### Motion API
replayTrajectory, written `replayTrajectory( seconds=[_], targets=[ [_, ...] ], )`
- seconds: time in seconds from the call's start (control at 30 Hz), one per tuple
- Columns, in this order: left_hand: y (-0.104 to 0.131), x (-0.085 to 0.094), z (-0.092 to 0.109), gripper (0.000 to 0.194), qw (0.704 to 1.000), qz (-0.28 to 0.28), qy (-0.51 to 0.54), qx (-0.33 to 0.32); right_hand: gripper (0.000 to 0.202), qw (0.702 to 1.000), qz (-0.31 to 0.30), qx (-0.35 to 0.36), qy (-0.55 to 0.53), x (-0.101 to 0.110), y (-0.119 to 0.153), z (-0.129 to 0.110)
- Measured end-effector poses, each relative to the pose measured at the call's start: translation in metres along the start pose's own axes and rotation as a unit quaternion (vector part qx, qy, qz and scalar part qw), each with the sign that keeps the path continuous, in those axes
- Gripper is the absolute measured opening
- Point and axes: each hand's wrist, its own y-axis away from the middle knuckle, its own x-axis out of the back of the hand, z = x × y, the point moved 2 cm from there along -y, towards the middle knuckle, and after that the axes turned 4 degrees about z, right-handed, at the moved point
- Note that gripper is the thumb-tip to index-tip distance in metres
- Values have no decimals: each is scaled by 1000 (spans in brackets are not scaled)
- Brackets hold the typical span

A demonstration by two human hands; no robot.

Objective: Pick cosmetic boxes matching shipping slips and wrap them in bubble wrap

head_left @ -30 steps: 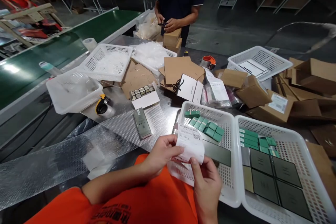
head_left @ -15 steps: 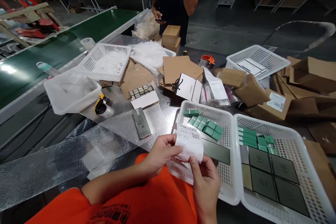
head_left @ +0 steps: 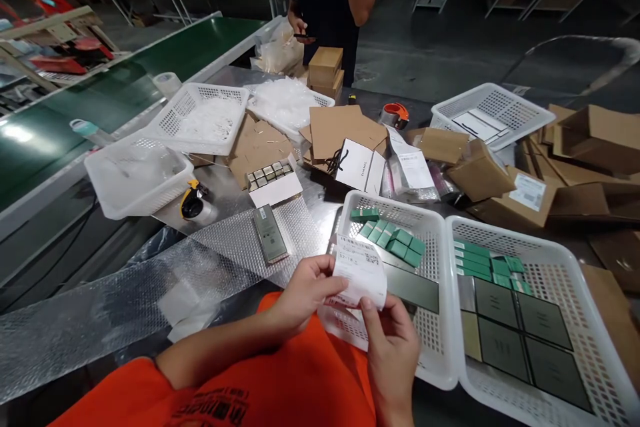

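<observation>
We cannot read the small print on the paper slip (head_left: 359,275) between the left grip (head_left: 309,295) and the right grip (head_left: 393,350); the thumbs cover parts of its lower area. Behind the slip, we lose part of the nearer basket (head_left: 447,280) and one end of the long dark box (head_left: 413,287). Right of the grip, the bottom edge crops the second basket (head_left: 595,320). Left of the grip, the bubble wrap (head_left: 100,320) runs out of view. Far beyond the grip, the top edge cuts off the standing person's head (head_left: 327,0).
</observation>
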Motion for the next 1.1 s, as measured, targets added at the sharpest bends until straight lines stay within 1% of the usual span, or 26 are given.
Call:
replayTrajectory(
  seconds=[0.23,0.47,0.73,1.1],
  targets=[
    [1,-1,-1,19,1000,-1,1,3,30,1000,6,-8,-4,-2,-2,-3],
    [0,0,-3,24,1000,-5,-2,3,28,1000,2,-3,-5,0,-1,-3],
    [0,0,-2,19,1000,-6,5,3,29,1000,0,-2,-6,-1,-1,-2],
    [-1,1,-4,20,1000,-9,21,3,27,1000,3,2,1,-1,-1,0]
  ],
)
